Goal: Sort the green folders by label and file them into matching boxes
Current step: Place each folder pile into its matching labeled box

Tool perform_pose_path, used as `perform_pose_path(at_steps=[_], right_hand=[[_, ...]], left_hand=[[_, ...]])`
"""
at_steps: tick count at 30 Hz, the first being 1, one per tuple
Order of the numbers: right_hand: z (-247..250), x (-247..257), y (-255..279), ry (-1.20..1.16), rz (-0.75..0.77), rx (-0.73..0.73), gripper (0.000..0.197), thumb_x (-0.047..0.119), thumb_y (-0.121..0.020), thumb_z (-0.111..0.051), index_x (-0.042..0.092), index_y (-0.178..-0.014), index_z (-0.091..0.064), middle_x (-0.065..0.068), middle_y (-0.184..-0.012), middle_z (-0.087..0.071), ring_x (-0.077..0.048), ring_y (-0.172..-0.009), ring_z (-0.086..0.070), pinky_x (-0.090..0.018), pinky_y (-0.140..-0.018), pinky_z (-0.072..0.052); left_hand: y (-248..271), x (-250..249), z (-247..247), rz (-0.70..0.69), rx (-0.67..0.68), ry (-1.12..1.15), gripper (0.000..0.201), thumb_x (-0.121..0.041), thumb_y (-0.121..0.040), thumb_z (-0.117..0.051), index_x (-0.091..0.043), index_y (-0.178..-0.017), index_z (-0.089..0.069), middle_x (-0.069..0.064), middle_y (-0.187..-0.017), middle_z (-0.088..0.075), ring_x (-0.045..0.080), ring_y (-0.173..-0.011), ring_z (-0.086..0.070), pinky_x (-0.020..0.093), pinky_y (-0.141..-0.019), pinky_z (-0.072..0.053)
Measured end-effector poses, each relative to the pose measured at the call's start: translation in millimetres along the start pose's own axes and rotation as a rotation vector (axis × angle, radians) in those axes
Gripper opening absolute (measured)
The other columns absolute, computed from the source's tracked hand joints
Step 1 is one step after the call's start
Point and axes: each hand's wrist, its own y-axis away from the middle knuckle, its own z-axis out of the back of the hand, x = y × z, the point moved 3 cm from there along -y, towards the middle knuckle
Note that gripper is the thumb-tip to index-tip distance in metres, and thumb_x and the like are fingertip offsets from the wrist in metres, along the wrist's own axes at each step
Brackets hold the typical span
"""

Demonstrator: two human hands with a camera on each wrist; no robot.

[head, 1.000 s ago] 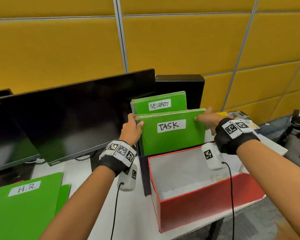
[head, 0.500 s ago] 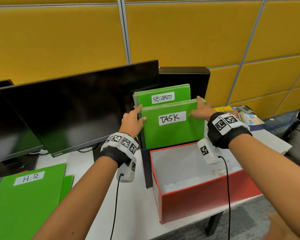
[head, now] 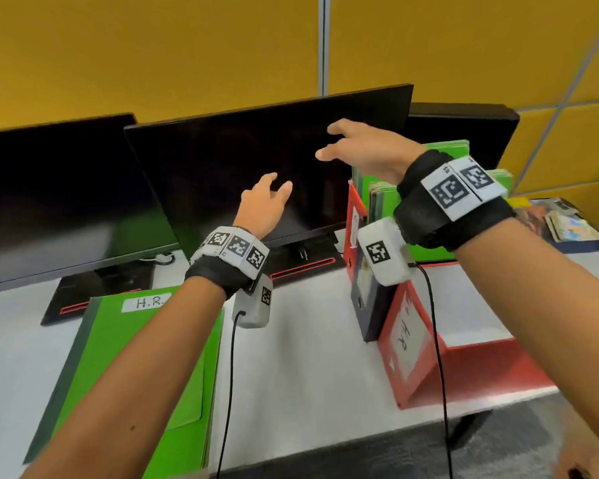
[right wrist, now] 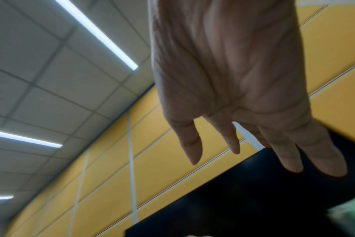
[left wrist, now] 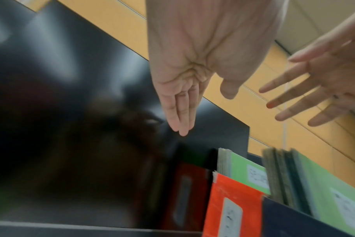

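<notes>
Both hands hang in the air before the black monitor, holding nothing. My left hand (head: 263, 202) has straight fingers (left wrist: 180, 115). My right hand (head: 357, 150) is higher, to its right, fingers (right wrist: 192, 147) spread. A stack of green folders (head: 146, 368), the top one labelled H.R., lies flat at the table's left. Upright green folders (head: 446, 150) stand in a red box (head: 355, 216) and a dark blue box (head: 370, 305) at the right; in the left wrist view these folders (left wrist: 243, 170) show white labels. A red box (head: 408, 344) labelled H.R. stands nearest.
Two black monitors (head: 249, 160) stand along the back of the white table (head: 298, 357), before yellow wall panels. Another dark screen (head: 464, 129) is behind the boxes. Loose books (head: 561, 223) lie at the far right. Sensor cables hang from both wrists.
Both hands have let go of the TASK folder, now standing in its box, and swung left in front of the monitor. The view has turned left.
</notes>
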Motion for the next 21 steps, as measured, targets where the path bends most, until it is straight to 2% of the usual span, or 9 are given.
perform_pose_path(at_steps=[6, 9, 11, 13, 14, 15, 17, 19, 21], right_hand=[[-111, 45, -30, -0.041, -0.034, 0.125, 0.057, 0.025, -0.095, -0.049, 0.012, -0.145, -0.026, -0.006, -0.151, -0.028, -0.026, -0.139, -0.028, -0.043, -0.107, -0.03], [-175, 48, -45, -0.003, -0.097, 0.185, 0.047, 0.024, -0.095, -0.049, 0.008, -0.137, -0.037, -0.01, -0.137, -0.044, -0.028, -0.129, -0.041, -0.038, -0.098, -0.038], [-213, 44, -52, 0.042, -0.134, 0.251, 0.028, 0.023, -0.094, -0.049, 0.006, -0.116, -0.053, -0.01, -0.108, -0.051, -0.029, -0.11, -0.049, -0.032, -0.085, -0.039], [-253, 36, -61, 0.042, -0.177, 0.295, 0.012, 0.021, -0.093, -0.049, 0.011, -0.086, -0.051, -0.006, -0.09, -0.047, -0.023, -0.094, -0.044, -0.027, -0.078, -0.034], [-270, 32, -62, 0.034, -0.208, 0.319, 0.014, 0.02, -0.093, -0.05, 0.011, -0.084, -0.048, -0.006, -0.088, -0.045, -0.022, -0.093, -0.042, -0.028, -0.077, -0.034], [-285, 26, -61, 0.03, -0.239, 0.34, 0.014, 0.02, -0.093, -0.05, 0.007, -0.09, -0.05, -0.008, -0.091, -0.044, -0.024, -0.093, -0.044, -0.031, -0.078, -0.037], [-316, 13, -61, 0.013, -0.306, 0.374, 0.028, 0.021, -0.094, -0.05, -0.001, -0.11, -0.052, -0.012, -0.101, -0.045, -0.028, -0.099, -0.047, -0.039, -0.089, -0.043], [-337, -3, -58, 0.008, -0.364, 0.39, 0.035, 0.021, -0.095, -0.048, -0.004, -0.118, -0.05, -0.016, -0.115, -0.047, -0.024, -0.098, -0.044, -0.036, -0.098, -0.04], [-354, -21, -56, -0.028, -0.427, 0.356, 0.043, 0.021, -0.094, -0.05, -0.005, -0.128, -0.044, -0.019, -0.131, -0.045, -0.025, -0.106, -0.046, -0.035, -0.1, -0.038]], left_hand=[[7, 94, 70, 0.102, -0.047, -0.07, 0.04, -0.035, -0.096, -0.04, -0.01, -0.126, -0.051, 0.015, -0.119, -0.061, 0.031, -0.121, -0.048, 0.036, -0.1, -0.038], [13, 152, 101, 0.182, -0.053, -0.149, 0.037, -0.032, -0.096, -0.042, -0.005, -0.118, -0.057, 0.016, -0.12, -0.061, 0.032, -0.119, -0.049, 0.034, -0.1, -0.038], [18, 187, 114, 0.237, -0.04, -0.19, 0.037, -0.03, -0.096, -0.043, -0.002, -0.113, -0.06, 0.016, -0.12, -0.061, 0.034, -0.118, -0.051, 0.034, -0.098, -0.039], [25, 228, 124, 0.314, -0.011, -0.239, 0.038, -0.03, -0.095, -0.045, 0.0, -0.111, -0.063, 0.017, -0.12, -0.06, 0.036, -0.117, -0.052, 0.034, -0.096, -0.04], [29, 249, 127, 0.365, -0.004, -0.266, 0.038, -0.03, -0.094, -0.047, -0.001, -0.114, -0.062, 0.017, -0.122, -0.06, 0.035, -0.118, -0.052, 0.033, -0.096, -0.04], [35, 268, 130, 0.423, -0.007, -0.288, 0.039, -0.031, -0.093, -0.05, -0.002, -0.118, -0.059, 0.017, -0.125, -0.058, 0.034, -0.119, -0.051, 0.033, -0.097, -0.039], [50, 304, 137, 0.559, -0.023, -0.344, 0.051, -0.033, -0.09, -0.057, -0.001, -0.128, -0.049, 0.021, -0.136, -0.046, 0.034, -0.126, -0.044, 0.036, -0.103, -0.035], [71, 329, 143, 0.722, -0.015, -0.463, 0.07, -0.04, -0.086, -0.06, 0.001, -0.137, -0.034, 0.024, -0.144, -0.03, 0.035, -0.134, -0.031, 0.039, -0.109, -0.029], [95, 356, 144, 0.891, 0.018, -0.521, 0.085, -0.047, -0.081, -0.063, 0.002, -0.14, -0.026, 0.023, -0.145, -0.024, 0.035, -0.137, -0.025, 0.041, -0.111, -0.026]])
